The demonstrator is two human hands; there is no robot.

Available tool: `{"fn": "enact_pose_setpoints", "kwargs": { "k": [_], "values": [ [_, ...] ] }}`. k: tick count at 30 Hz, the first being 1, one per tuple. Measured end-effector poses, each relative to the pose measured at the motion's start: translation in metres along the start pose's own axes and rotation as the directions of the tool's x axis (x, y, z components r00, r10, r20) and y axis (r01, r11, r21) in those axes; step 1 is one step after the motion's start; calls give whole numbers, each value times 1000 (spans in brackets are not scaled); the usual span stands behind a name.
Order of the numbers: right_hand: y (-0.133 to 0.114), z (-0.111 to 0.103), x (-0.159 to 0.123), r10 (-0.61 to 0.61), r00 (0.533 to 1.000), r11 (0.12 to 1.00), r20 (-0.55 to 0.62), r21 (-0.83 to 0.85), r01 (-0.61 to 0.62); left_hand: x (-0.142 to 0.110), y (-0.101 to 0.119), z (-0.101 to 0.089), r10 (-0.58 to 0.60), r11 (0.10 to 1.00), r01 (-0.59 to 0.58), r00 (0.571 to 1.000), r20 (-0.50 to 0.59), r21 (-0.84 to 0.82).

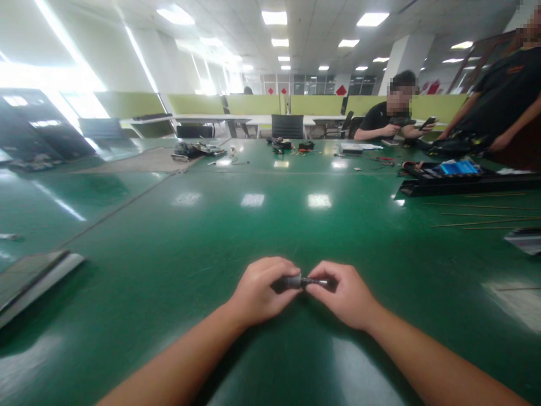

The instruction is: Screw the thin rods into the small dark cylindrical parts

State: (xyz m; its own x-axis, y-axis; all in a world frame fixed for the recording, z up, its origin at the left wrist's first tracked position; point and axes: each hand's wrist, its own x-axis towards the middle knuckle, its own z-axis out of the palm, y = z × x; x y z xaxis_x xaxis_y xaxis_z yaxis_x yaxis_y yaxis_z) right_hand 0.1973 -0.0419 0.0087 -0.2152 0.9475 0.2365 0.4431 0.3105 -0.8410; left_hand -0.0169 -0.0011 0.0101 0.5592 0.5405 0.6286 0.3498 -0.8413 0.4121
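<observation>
A slim cylindrical tool (293, 281), grey at its thicker end and dark toward a shiny tip, lies roughly level between the person's two hands, over the near middle of the green tabletop (228, 231); whether it touches that surface cannot be told.

The left hand (262, 288) is to the left of the tool, its fingers closed around the thick grey end; the right hand (349, 294) is to the right of it, thumb and forefinger pinching the narrow dark part, with the shiny tip showing inside the curl of that hand.

Well to the left of the tool lies a flat panel (36, 276) with a pale edge; well to its right, and farther off, are thin rods (486, 215), and beyond them a long black channel (448, 187) with a blue item (460, 168) by it; a cluster of parts (195, 150) sits far beyond the tool, to its left; a seated person (374, 121) and a standing person (505, 96) are far beyond it, to its right.
</observation>
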Motion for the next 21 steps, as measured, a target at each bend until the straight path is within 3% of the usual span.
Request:
{"fn": "enact_pose_setpoints", "kwargs": {
  "k": [21],
  "values": [
    [1,0,-1,25,1000,999,-11,21,-25,-1,-2,0,3,1000,-3,1000,-2,1]
  ]
}}
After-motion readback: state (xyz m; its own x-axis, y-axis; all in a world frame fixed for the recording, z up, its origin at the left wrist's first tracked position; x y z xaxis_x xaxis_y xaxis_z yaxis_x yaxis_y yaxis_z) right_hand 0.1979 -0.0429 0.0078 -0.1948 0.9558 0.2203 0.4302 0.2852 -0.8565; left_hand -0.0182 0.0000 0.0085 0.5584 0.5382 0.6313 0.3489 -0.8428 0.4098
